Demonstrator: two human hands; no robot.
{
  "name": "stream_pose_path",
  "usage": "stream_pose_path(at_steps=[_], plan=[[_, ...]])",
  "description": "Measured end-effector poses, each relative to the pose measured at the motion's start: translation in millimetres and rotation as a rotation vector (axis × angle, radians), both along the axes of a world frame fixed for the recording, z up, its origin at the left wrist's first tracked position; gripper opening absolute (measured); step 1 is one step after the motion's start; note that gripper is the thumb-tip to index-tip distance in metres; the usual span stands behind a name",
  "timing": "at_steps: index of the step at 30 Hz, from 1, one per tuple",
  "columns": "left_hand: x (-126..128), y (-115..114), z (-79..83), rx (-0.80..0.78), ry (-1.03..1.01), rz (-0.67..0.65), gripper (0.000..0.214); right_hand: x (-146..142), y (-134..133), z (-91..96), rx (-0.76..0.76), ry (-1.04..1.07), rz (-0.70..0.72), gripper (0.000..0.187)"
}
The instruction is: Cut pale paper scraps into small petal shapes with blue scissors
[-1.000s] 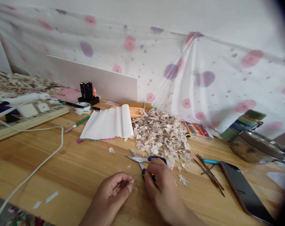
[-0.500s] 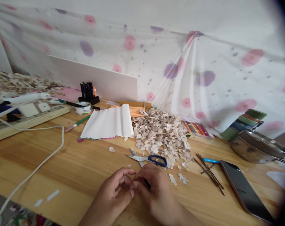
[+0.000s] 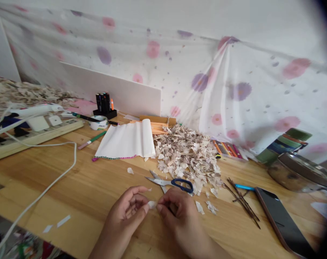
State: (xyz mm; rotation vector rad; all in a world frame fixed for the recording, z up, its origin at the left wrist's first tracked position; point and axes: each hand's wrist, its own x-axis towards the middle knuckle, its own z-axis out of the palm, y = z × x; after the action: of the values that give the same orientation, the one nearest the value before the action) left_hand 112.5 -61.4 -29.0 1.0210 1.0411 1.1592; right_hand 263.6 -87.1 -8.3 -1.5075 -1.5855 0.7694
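Observation:
My left hand (image 3: 127,215) and my right hand (image 3: 176,214) meet low in the middle of the wooden table (image 3: 93,187). Both pinch a small white paper scrap (image 3: 151,204) between their fingertips. Just beyond my hands lie blue-handled scissors (image 3: 171,183), open and flat on the wood. Behind the scissors spreads a heap of pale paper cuttings (image 3: 187,154). A few loose scraps (image 3: 206,207) lie right of my right hand.
A white folded sheet (image 3: 125,141), a wooden box (image 3: 155,122), markers in a holder (image 3: 105,104), a tape roll (image 3: 98,123), a power strip (image 3: 31,131) with a white cable (image 3: 50,183), thin brown sticks (image 3: 243,203), a phone (image 3: 283,223), a metal pot (image 3: 300,174), coloured pencils (image 3: 225,148).
My right hand left the scissors' handle and came over to my left hand. Both now pinch the paper scrap that my left hand held alone.

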Motion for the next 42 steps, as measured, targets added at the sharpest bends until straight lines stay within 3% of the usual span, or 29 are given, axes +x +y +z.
stream_pose_path(at_steps=[6, 11, 16, 19, 25, 29, 33, 39, 42], plan=[[-4.9, 2.3, -4.4, 0.013, 0.045, 0.03, 0.035, -3.9, -1.0, -0.8, 0.043, -0.018, -0.019, 0.012], [-4.2, 2.3, -6.5, 0.039, 0.124, -0.052, 0.022, -6.1, -3.0, 3.2, 0.098, -0.084, -0.018, 0.012], [-5.5, 1.4, -6.7, 0.074, 0.14, -0.04, 0.015, -1.4, -8.8, 0.2, 0.111, -0.062, 0.034, 0.007], [-6.1, 1.6, -6.2, 0.074, 0.164, -0.041, 0.015, 3.5, -9.4, -0.3, 0.092, -0.035, 0.02, 0.016], [-3.7, 2.8, -5.6, 0.122, 0.26, -0.143, 0.016, -0.8, -5.8, 5.7, -0.025, -0.127, 0.033, 0.009], [-2.4, 2.3, -7.0, 0.17, 0.311, -0.189, 0.016, -4.9, -5.1, 2.0, -0.012, -0.172, 0.029, 0.013], [-2.5, 0.5, -7.7, 0.119, 0.263, -0.152, 0.024, -4.5, -2.9, -3.1, -0.048, 0.019, -0.037, 0.008], [-2.2, -1.0, -4.3, 0.116, 0.277, -0.213, 0.022, -6.7, 0.0, -0.4, -0.051, 0.372, -0.087, 0.015], [-1.8, -0.6, -4.1, 0.131, 0.286, -0.242, 0.022, -8.2, -0.3, -0.2, -0.04, 0.417, -0.1, 0.017]])
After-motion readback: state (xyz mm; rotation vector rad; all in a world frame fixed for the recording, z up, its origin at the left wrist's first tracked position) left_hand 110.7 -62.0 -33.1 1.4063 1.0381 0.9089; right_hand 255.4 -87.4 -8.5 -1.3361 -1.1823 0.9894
